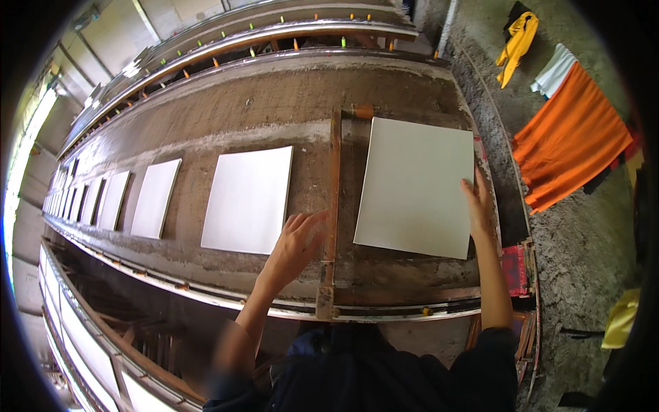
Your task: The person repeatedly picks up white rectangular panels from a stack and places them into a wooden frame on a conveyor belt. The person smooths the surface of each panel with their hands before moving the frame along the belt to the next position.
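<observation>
The flat white rectangular panel (415,189) lies on the long brown table (274,103). It seems light, rather stiff, easily marked; opposite edges suit holding. The right hand (482,209) meets its right edge, whether pinching I cannot tell; the left hand (292,244) is loosely spread.

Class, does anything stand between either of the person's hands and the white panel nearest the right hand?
Yes, for the left hand: the brown bar lies between it and the panel. Nothing visible separates the right hand from the panel.
</observation>
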### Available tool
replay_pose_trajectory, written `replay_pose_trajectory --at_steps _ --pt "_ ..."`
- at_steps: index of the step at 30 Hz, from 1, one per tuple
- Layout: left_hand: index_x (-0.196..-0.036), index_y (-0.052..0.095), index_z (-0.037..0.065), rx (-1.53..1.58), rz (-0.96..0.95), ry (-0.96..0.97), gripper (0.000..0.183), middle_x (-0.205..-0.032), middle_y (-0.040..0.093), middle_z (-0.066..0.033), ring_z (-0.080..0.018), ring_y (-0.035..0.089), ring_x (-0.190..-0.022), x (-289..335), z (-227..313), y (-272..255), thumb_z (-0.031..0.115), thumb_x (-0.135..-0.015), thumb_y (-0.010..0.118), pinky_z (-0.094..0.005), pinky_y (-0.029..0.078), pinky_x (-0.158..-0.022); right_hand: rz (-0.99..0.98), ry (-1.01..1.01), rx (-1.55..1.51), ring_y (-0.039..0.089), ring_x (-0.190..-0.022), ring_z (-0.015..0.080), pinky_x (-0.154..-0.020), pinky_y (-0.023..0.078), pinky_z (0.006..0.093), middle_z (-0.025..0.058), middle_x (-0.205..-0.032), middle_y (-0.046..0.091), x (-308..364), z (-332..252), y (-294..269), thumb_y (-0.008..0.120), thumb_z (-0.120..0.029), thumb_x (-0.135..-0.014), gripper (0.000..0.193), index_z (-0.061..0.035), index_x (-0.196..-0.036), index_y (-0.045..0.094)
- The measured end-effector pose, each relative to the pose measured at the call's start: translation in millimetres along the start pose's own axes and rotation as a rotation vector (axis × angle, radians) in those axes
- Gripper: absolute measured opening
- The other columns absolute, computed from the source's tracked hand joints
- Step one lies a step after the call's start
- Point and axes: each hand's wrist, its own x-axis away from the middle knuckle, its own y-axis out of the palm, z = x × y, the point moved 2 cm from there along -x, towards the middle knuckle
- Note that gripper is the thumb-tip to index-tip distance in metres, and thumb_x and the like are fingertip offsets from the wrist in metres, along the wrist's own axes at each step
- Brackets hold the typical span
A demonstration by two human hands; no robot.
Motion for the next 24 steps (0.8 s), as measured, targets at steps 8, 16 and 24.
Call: replay_pose_trajectory --at_steps 8,16,24 --pt "-0.121 0.053 0.002 -0.235 -0.027 0.001 0.036 -0.135 0.042 -0.0128 -0.0332 0.023 -0.136 -14.9 -2.8 60.9 0.016 -0.089 0.055 -0.054 0.022 -0.109 -0.117 0.187 -0.079 0.055 -0.102 0.015 -0.088 0.043 0.0279 0.0098 -0.123 0.055 -7.2 55.2 6.6 0.058 -0.013 -0.088 0.057 -0.004 -0.14 0.036" --pt "-0.115 0.057 -0.003 -0.382 -0.069 0.087 0.032 -0.139 0.036 -0.018 -0.0369 0.011 -0.139 -37.3 -16.8 91.2 0.008 -0.084 0.055 -0.0578 0.013 -0.111 -0.174 0.151 -0.151 0.056 -0.1 0.0124 -0.084 0.044 0.0259 0.0096 -0.117 0.058 -11.0 68.5 15.1 0.058 -0.011 -0.088 0.057 -0.0038 -0.14 0.036" --pt "-0.109 0.058 -0.009 -0.45 -0.025 0.129 0.029 -0.135 0.04 -0.0227 -0.0396 0.014 -0.138 -48.3 -30.1 106.9 0.007 -0.085 0.052 -0.0518 0.015 -0.113 -0.187 0.177 -0.189 0.057 -0.093 0.0106 -0.082 0.045 0.0249 0.0084 -0.114 0.059 -1.7 68.6 22.3 0.058 -0.01 -0.088 0.058 -0.0023 -0.14 0.035"
